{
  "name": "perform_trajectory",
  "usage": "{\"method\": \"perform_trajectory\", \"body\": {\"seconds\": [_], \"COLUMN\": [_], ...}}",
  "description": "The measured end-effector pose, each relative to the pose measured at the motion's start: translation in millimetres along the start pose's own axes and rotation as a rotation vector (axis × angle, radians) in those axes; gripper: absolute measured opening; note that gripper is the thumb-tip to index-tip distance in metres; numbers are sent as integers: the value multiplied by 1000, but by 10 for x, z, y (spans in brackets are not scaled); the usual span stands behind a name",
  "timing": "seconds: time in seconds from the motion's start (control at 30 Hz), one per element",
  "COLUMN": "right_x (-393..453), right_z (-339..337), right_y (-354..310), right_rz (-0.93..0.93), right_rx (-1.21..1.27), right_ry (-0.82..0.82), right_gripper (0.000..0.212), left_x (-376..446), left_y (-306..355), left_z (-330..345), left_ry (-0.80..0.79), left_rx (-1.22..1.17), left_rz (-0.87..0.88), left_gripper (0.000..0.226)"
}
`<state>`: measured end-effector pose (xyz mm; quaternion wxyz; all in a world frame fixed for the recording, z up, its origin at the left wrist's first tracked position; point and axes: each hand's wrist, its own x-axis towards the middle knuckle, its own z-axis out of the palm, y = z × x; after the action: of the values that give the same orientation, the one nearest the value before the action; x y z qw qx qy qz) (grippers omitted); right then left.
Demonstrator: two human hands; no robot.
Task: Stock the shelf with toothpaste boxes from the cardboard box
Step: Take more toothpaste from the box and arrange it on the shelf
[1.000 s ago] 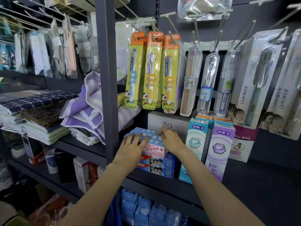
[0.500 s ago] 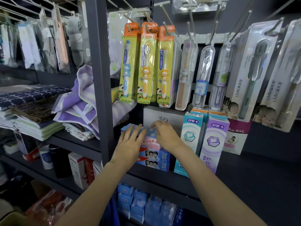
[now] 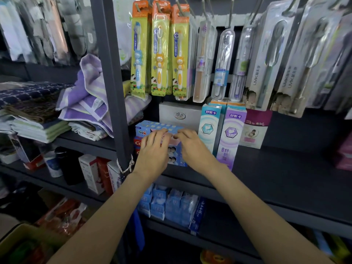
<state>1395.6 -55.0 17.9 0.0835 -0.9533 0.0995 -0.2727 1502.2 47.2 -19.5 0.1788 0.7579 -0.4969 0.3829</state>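
A light blue toothpaste box (image 3: 158, 126) lies flat on top of a short stack of toothpaste boxes (image 3: 176, 155) on the dark shelf (image 3: 285, 168), just right of the grey upright post (image 3: 112, 82). The left hand (image 3: 152, 155) rests over the front of the stack, fingers bent and touching the front edge of the top box. The right hand (image 3: 192, 149) meets it from the right of the post, fingertips at the same front edge. Whether either hand actually pinches the box or only presses against it cannot be told.

Behind the stack stands a grey carton (image 3: 180, 113). Further right of the post stand two upright toothpaste boxes, one teal (image 3: 208, 128) and one purple (image 3: 230, 134), then a pink and white box (image 3: 254, 128). Above the stack, children's toothbrush packs (image 3: 159, 52) hang on pegs, with clear-cased toothbrushes (image 3: 222, 63) further right. Left of the post, folded towels (image 3: 85, 103) are piled on the neighbouring shelf. Below the stack, blue packets (image 3: 167, 204) fill the lower level. A cardboard box (image 3: 15, 235) shows at the bottom left corner, well left of the post.
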Motion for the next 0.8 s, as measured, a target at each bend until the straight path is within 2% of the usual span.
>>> {"method": "perform_trajectory", "body": {"seconds": [0.1, 0.27, 0.43, 0.53, 0.73, 0.8], "right_x": [-79, -314, -978, -1683, -3123, -3557], "right_z": [-36, -209, -346, -234, 156, 287], "right_y": [74, 137, 211, 350, 783, 951], "right_rz": [28, 50, 132, 198, 484, 576], "right_rx": [-7, 17, 50, 43, 48, 58], "right_ry": [-10, -58, -71, -160, -509, -596], "right_gripper": [45, 39, 30, 24, 21, 20], "left_x": [-17, -137, -580, -1196, -2198, -2330], "left_y": [64, 297, 910, 1425, 2294, 2532], "left_z": [-33, -21, -34, 31, 260, 326], "left_ry": [-7, 6, -40, -167, -501, -589], "left_rx": [-13, -79, -226, -326, -435, -448], "left_rz": [20, 56, 179, 284, 446, 486], "left_gripper": [57, 47, 42, 38, 50, 45]}}
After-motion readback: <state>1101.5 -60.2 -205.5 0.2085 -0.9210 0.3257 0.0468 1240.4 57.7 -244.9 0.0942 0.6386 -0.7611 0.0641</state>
